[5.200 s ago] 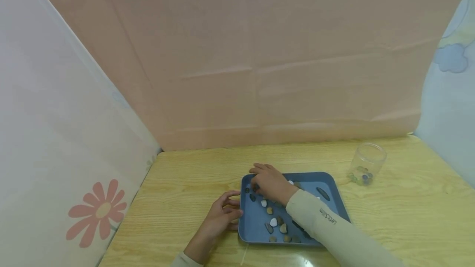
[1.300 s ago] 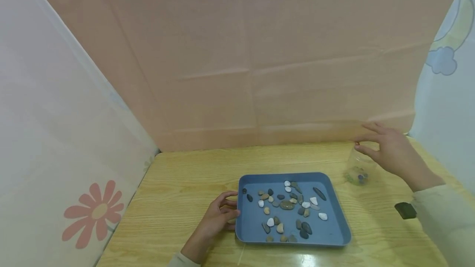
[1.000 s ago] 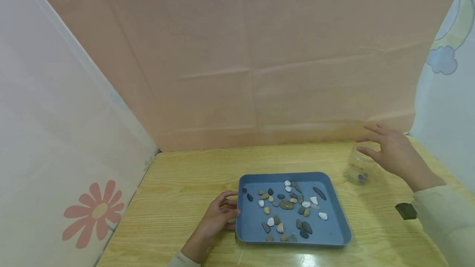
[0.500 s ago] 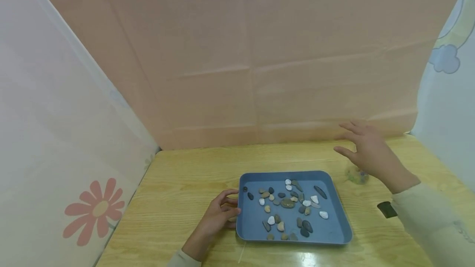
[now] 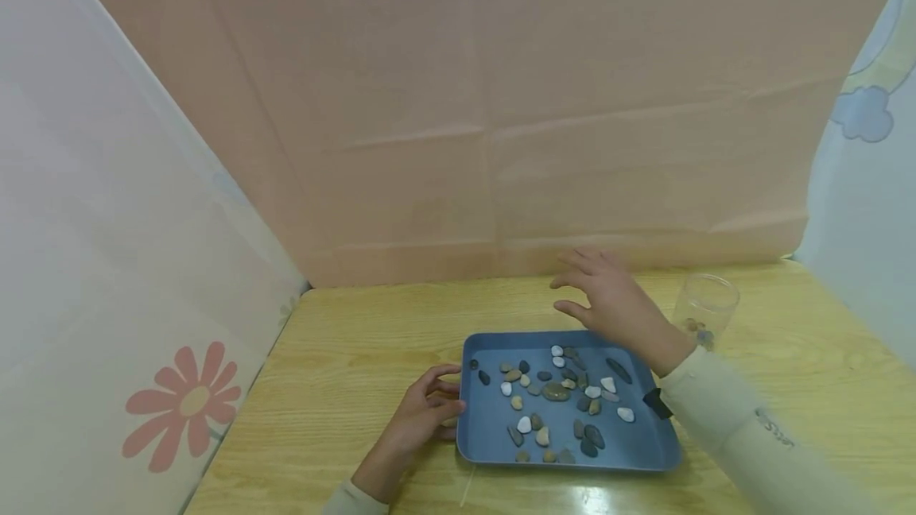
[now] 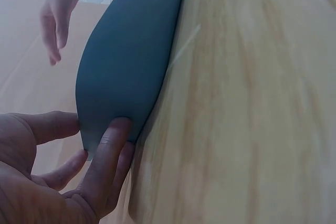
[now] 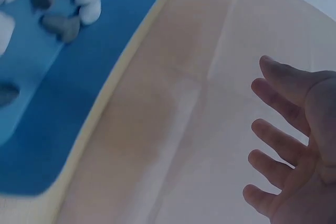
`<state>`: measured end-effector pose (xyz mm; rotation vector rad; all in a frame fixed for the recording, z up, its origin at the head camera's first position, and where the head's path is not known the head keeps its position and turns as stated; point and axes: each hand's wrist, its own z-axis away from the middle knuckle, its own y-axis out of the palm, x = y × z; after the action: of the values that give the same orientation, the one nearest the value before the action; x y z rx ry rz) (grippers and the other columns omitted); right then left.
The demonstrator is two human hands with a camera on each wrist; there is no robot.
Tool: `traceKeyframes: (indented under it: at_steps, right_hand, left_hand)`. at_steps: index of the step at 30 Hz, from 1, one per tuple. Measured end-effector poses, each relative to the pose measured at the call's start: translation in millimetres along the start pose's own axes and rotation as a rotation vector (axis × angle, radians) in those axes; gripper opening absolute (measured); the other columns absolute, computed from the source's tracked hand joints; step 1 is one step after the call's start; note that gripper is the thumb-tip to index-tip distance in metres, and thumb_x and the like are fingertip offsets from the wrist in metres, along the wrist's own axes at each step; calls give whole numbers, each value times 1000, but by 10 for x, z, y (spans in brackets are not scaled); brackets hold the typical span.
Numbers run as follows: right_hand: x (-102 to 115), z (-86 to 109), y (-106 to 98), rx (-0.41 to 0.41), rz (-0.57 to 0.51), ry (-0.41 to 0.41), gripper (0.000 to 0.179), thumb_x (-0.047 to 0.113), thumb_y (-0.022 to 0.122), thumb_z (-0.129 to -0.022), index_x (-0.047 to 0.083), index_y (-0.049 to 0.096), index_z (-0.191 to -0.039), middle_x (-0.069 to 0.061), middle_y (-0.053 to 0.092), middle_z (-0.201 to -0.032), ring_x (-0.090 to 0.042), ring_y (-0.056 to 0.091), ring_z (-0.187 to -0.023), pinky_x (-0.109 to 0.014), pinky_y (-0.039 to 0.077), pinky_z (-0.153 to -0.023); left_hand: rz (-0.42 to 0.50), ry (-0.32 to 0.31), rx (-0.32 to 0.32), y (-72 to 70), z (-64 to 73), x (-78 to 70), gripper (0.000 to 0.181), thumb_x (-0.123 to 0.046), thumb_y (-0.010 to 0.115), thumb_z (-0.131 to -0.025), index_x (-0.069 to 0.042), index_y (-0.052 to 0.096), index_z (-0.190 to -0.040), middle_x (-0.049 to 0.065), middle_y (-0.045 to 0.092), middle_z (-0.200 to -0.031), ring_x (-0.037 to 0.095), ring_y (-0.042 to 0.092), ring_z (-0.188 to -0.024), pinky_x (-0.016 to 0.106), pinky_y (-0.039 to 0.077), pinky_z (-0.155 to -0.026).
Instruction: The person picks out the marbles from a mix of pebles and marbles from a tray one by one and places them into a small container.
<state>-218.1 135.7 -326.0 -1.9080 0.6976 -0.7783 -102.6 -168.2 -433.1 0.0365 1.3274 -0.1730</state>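
My left hand (image 5: 421, 416) rests its fingertips against the outer left wall of a blue tray (image 5: 644, 451); in the left wrist view, relaxed fingers touch that wall (image 6: 128, 51). Scattered over the tray floor are several pebbles: white, tan, grey and black, with a larger brown pebble (image 5: 556, 393) in the middle. One small dark round piece (image 5: 474, 364) lies in the tray's upper left corner. Above the tray's far edge hovers my right hand (image 5: 619, 304), fingers spread and nothing in them, as the right wrist view of the hand (image 7: 310, 145) also shows.
A clear jar (image 5: 708, 304) with several small marbles at its bottom stands right of the tray, partly hidden behind my right wrist. Everything sits on a light wooden table (image 5: 343, 356). A pinkish sheet (image 5: 429, 141) hangs at the back, with patterned sheets on both sides.
Over the jar, my right hand let go of a small reddish piece, then swung left above the tray's far edge. Earlier it reached among the pebbles at the tray's left. The left hand stays put.
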Motion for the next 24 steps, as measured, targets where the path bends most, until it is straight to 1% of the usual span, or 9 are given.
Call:
traceKeyframes:
  at_steps: [4,9,13,17,24]
  right_hand:
    - [137,-61,133,22,-20,-16,28,27,79,-85,13,75,-109,-17,54,-146,-42,38,-143,-65,24,-118]
    - [331,-111,313,43,-39,-48,25,29,79,-84,16,76,-106,-14,56,-145,-40,39,-143,-64,26,-119]
    - [474,-136,453,91,-48,-63,23,30,78,-85,18,77,-105,-11,56,-145,-38,38,-145,-61,28,-119]
    - [570,-164,578,149,-30,-79,22,31,77,-86,19,77,-104,-9,55,-146,-37,38,-145,-60,28,-120]
    - [673,-199,742,190,-43,-102,20,27,79,-85,18,78,-102,-10,56,-145,-37,39,-145,-61,28,-119]
  left_hand:
    - [0,-1,3,8,-11,10,59,-6,69,-90,-11,45,-144,21,53,-129,20,63,-99,41,63,-75]
    - [5,3,8,13,-17,9,60,-6,68,-91,-11,45,-145,21,53,-128,20,64,-98,41,63,-74]
    - [8,19,14,17,-9,2,60,-5,68,-91,-9,44,-146,22,53,-128,21,65,-97,41,63,-74]
    - [17,21,21,15,3,2,60,-5,67,-91,-9,43,-146,22,53,-128,21,66,-97,41,63,-75]
    - [21,20,31,8,1,1,60,-5,67,-92,-8,42,-146,22,53,-129,21,66,-97,41,63,-75]
